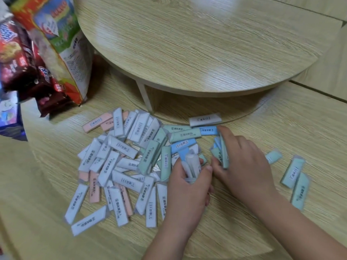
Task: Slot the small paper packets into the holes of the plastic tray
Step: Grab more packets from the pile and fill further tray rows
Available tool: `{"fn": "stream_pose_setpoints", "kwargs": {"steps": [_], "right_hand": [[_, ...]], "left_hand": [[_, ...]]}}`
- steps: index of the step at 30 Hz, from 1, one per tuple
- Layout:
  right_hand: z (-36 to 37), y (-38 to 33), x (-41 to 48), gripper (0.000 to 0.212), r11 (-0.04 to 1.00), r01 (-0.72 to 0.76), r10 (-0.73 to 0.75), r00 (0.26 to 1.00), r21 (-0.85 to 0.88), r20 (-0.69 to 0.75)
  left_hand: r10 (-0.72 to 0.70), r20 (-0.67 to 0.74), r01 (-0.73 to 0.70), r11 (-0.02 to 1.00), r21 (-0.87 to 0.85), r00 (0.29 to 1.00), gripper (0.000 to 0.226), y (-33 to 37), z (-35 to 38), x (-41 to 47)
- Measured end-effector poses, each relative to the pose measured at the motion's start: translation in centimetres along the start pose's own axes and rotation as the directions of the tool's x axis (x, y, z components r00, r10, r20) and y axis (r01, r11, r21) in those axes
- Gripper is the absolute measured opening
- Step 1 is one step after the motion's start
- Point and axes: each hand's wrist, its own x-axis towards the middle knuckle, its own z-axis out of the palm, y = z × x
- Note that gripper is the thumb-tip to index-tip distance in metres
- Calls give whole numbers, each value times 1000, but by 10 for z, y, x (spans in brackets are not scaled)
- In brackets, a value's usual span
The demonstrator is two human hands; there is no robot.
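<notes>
Clutched in the left hand (pixel 185 192) was a bundle of small white and blue paper packets (pixel 191 164); pale green packets (pixel 224 156) were pinched by the right hand (pixel 244 166). No plastic tray was seen (possibly out of frame). Overfull grips could be lost, packets spilled onto the scattered heap (pixel 120 162).

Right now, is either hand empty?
No: the left hand grips white packets, the right hand grips green and blue packets.

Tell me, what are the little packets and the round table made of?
The packets look like matte printed paper, perhaps in clear film: the ends seem see-through. The round table looks like pale wood or wood-look laminate, fairly glossy: streaky grain, bright reflections.
</notes>
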Motion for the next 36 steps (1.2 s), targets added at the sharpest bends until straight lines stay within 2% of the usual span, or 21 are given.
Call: {"fn": "stream_pose_setpoints", "kwargs": {"steps": [5, 9, 11, 13, 16, 18, 20, 22, 24, 28, 33, 36], "right_hand": [[-2, -9, 2, 71, 995, -18, 15, 1000, 94, 24], [-4, -12, 2, 74, 993, 26, -32, 998, 119, 48], [-11, -15, 4, 77, 975, -19, 7, 998, 224, 54], [-25, -23, 5, 78, 900, -49, 43, 999, 432, 25], [-48, -45, 7, 75, 695, -15, 30, 1000, 719, -8], [-50, -60, 8, 74, 576, -3, -6, 1000, 817, 8], [-41, -70, 7, 69, 516, -16, -15, 1000, 857, 27], [-32, -78, 7, 60, 521, 9, -7, 1000, 853, -6], [-26, -83, 5, 55, 529, 13, 33, 999, 848, -36], [-25, -90, 5, 48, 474, 27, 52, 997, 880, -59], [-22, -86, 5, 48, 545, 83, -10, 996, 835, -92], [-16, -79, 1, 50, 627, 181, -102, 983, 757, -151]], "left_hand": [[-5, 10, 5, 1000, 8, 1000, 12, -1, -1, -1], [-4, 10, 4, 1000, -13, 1000, 12, 1, -1, -5], [8, 16, -8, 999, -48, 1000, 19, 3, -2, -8], [47, 5, -46, 997, -68, 999, 36, 5, -5, -10], [145, 16, -143, 983, -116, 989, 71, 10, -9, -7], [151, 91, -134, 976, -174, 984, 90, 15, -8, -3], [116, 122, -91, 977, -190, 986, 100, 18, -7, 0], [85, 100, -66, 981, -181, 991, 100, 19, -7, 0], [86, 71, -72, 983, -170, 994, 90, 20, -5, 0], [114, 48, -101, 970, -223, 992, 78, 24, -2, 0], [106, 173, -50, 953, -300, 979, 71, 29, -6, 5], [108, 277, -3, 935, -354, 955, 66, 30, -10, 4]]}}
